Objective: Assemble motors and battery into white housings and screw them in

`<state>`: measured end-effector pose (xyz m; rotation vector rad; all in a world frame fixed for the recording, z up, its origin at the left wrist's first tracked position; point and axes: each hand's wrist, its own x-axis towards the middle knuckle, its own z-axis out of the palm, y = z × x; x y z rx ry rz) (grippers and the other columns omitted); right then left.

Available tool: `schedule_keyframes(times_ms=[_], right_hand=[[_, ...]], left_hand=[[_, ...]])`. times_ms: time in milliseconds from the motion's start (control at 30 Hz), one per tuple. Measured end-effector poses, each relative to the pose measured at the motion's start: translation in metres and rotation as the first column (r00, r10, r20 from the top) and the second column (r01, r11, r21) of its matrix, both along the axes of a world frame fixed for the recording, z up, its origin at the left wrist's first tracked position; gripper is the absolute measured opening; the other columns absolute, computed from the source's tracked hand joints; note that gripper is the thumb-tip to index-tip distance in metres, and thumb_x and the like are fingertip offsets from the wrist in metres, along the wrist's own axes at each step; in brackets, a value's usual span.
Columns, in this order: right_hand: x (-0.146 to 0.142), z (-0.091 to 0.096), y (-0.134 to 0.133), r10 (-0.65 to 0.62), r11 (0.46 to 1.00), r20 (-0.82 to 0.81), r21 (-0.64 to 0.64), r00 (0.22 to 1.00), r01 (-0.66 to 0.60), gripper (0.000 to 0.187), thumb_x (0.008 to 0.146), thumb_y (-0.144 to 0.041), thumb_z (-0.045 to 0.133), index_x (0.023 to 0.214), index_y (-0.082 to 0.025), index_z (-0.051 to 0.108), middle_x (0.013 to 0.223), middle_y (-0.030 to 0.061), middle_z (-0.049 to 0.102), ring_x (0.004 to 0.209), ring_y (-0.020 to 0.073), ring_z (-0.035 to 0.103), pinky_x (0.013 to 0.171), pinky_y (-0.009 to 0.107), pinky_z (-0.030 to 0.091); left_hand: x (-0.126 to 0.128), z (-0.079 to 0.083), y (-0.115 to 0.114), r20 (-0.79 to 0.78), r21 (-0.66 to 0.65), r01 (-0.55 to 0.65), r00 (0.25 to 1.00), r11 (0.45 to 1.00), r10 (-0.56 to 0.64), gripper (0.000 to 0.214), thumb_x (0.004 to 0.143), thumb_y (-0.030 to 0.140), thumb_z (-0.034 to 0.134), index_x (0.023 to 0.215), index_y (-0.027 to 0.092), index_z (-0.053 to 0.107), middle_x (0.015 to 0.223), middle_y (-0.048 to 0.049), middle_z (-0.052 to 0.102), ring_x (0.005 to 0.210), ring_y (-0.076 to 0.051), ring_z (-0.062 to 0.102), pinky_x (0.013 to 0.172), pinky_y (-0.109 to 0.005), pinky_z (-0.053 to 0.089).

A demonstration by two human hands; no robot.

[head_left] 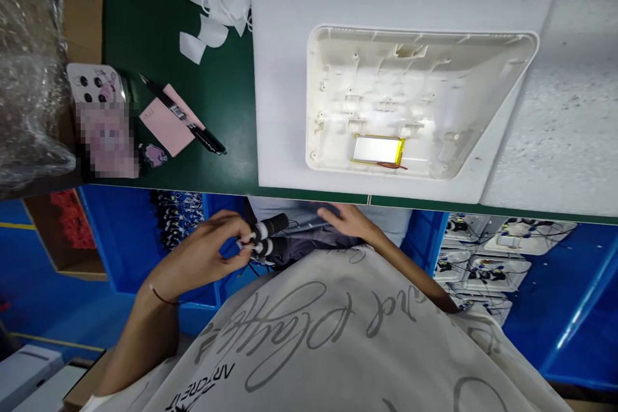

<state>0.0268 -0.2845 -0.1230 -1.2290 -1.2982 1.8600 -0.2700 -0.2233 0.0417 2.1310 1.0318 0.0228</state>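
Note:
My left hand (pixel 212 246) is below the table edge at my lap, thumb and fingers pinched on the near ends of two black cylindrical parts (pixel 270 237) with white bands and thin wires. My right hand (pixel 350 221) is over my lap, thumb spread from the fingers and nothing seen in it; the table edge hides some of its fingertips. On the table ahead lies a white plastic housing (pixel 333 135), open side up, with moulded posts and clips. Inside it, near the front wall, rests a flat silver battery (pixel 377 149) with yellow edges and a reddish wire.
A white foam sheet (pixel 282 109) lies under the housing. To the left are a phone (pixel 109 122), pink notepaper (pixel 168 123), a pen (pixel 181 114) and white adhesive pieces (pixel 200 35). Blue bins (pixel 130 238) flank me; the right one holds several assembled housings (pixel 497 270).

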Motion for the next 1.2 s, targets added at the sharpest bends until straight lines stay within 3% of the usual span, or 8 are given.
schedule_keyframes(times_ms=[133,233,300,400,533,833,1100,1200], right_hand=[[-0.018,0.008,-0.010,0.141,0.983,-0.426,-0.047,0.894,-0.178,0.075,0.094,-0.075,0.063,0.146,-0.020,0.061,0.145,0.0113,0.064,0.134,0.0197,0.064,0.119,0.034,0.051],[-0.027,0.009,-0.015,0.018,0.952,-0.692,-0.209,0.722,-0.225,0.083,0.087,-0.079,0.070,0.143,-0.018,0.060,0.138,0.0135,0.067,0.126,0.0190,0.068,0.111,0.031,0.055],[-0.028,0.009,-0.020,-0.020,0.933,-0.724,-0.262,0.690,-0.248,0.078,0.086,-0.075,0.074,0.136,-0.017,0.062,0.119,0.0123,0.073,0.107,0.0177,0.073,0.100,0.032,0.060],[-0.024,0.012,-0.027,-0.069,0.937,-0.664,-0.299,0.744,-0.180,0.068,0.087,-0.068,0.077,0.130,-0.017,0.060,0.102,0.0076,0.073,0.083,0.0135,0.071,0.082,0.028,0.061],[-0.015,0.020,-0.032,-0.188,0.941,-0.522,-0.338,0.832,0.001,0.057,0.089,-0.060,0.079,0.123,-0.018,0.062,0.099,0.0042,0.069,0.082,0.0085,0.067,0.081,0.021,0.057],[-0.022,0.007,-0.043,-0.259,0.943,-0.240,-0.274,0.936,0.191,0.084,0.082,-0.087,0.067,0.128,-0.018,0.059,0.085,0.0016,0.065,0.074,0.0089,0.060,0.075,0.023,0.052],[-0.002,0.025,-0.051,-0.365,0.930,0.150,0.026,0.919,0.365,0.047,0.088,-0.061,0.077,0.109,-0.019,0.072,0.122,0.0109,0.069,0.121,0.0212,0.059,0.115,0.037,0.045],[-0.002,0.030,-0.049,-0.346,0.938,0.137,0.048,0.928,0.343,0.045,0.087,-0.063,0.077,0.096,-0.019,0.073,0.114,0.0100,0.069,0.113,0.0207,0.061,0.109,0.035,0.046]], left_hand=[[0.029,0.000,0.000,0.015,0.018,0.129,0.991,0.991,-0.129,0.013,0.097,0.012,0.058,0.090,0.022,0.055,0.079,0.0036,0.065,0.082,-0.013,0.064,0.081,-0.025,0.056],[0.042,0.001,-0.001,0.062,0.074,0.164,0.984,0.984,-0.169,0.014,0.099,0.012,0.059,0.090,0.022,0.054,0.078,0.0054,0.064,0.072,-0.011,0.059,0.092,-0.030,0.055],[0.046,0.000,-0.003,0.059,0.146,0.149,0.985,0.978,-0.159,0.012,0.101,0.015,0.060,0.092,0.022,0.055,0.078,0.0044,0.066,0.074,-0.013,0.061,0.090,-0.030,0.055],[0.049,-0.003,-0.009,0.000,0.287,0.128,0.991,0.949,-0.133,0.008,0.104,0.022,0.060,0.096,0.021,0.058,0.079,0.0012,0.069,0.081,-0.018,0.067,0.084,-0.032,0.054],[0.054,-0.011,-0.019,-0.013,0.421,0.114,0.993,0.900,-0.120,0.012,0.105,0.023,0.059,0.094,0.019,0.059,0.073,0.0005,0.069,0.074,-0.018,0.067,0.081,-0.032,0.054],[0.071,-0.034,-0.035,0.100,0.545,0.039,0.989,0.838,-0.111,0.016,0.104,0.015,0.054,0.089,0.020,0.055,0.064,0.0036,0.064,0.058,-0.013,0.063,0.060,-0.025,0.046],[0.086,-0.038,-0.033,-0.211,0.623,0.322,0.947,0.713,-0.244,0.019,0.097,0.003,0.053,0.090,0.020,0.055,0.066,0.0033,0.064,0.058,-0.017,0.065,0.063,-0.030,0.045],[0.094,-0.034,-0.031,-0.288,0.621,0.421,0.907,0.661,-0.308,0.022,0.092,-0.003,0.052,0.095,0.018,0.057,0.068,0.0024,0.063,0.060,-0.019,0.067,0.064,-0.032,0.046]])
